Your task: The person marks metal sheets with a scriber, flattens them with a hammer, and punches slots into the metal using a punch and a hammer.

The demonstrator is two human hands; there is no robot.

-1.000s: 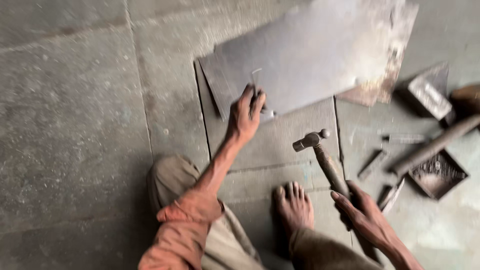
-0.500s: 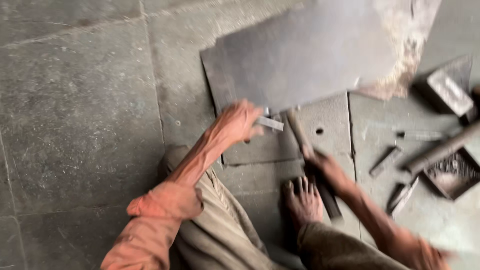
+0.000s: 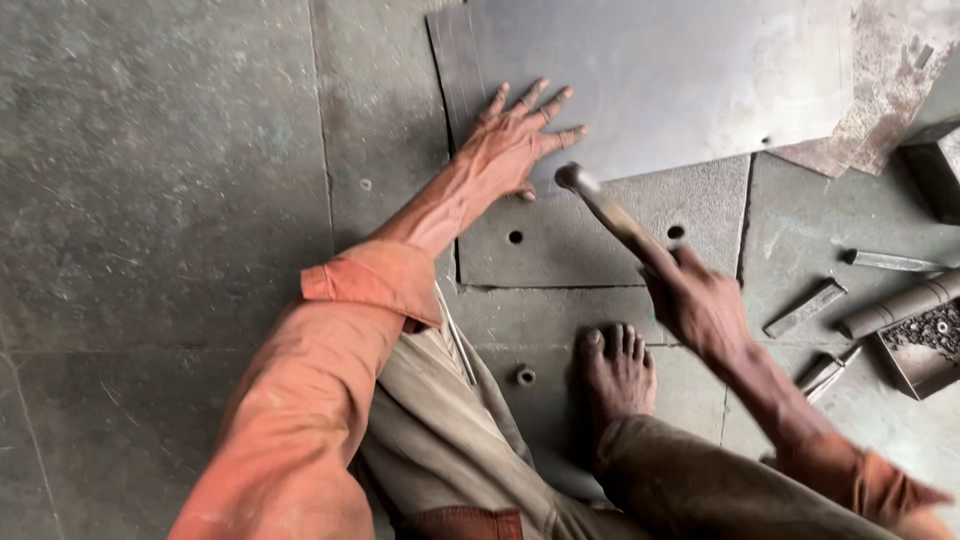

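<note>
Having swung over from the right since a second ago, where it was standing head-up and well apart from the other hand. Now gripping the hammer (image 3: 612, 218) low on its handle, right hand (image 3: 700, 305) fully closed around it, head lying just beside the left thumb at the near edge of the metal sheet (image 3: 680, 80). Pressing flat on that sheet, left hand (image 3: 515, 140) wide open, fingers spread, gripping nothing that shows; no longer pinching the small pale piece seen there half a second ago.

Lying tilted across the floor, the sheet overlapping a thicker plate (image 3: 580, 265) below it. Already showing two round holes, one each side of the hammer handle, in that plate. Showing no hole or dent in the sheet around the hammer head, as far as can be made out, so probably only starting on the sheet itself.

Resting just below the plate, a bare foot (image 3: 618, 370), with a small ring (image 3: 526, 376) beside it on the stone floor (image 3: 160, 180). Lying to the right, a flat bar (image 3: 805, 308), a slim punch (image 3: 890, 262), a pipe (image 3: 900, 303) and a tray of small parts (image 3: 925, 350).

Hiding whatever may lie under the left palm. Blurring the hammer head, so not telling whether it is touching the sheet. Cutting off the sheet's far edge, the tray and a dark block (image 3: 935, 165) at the frame border.
</note>
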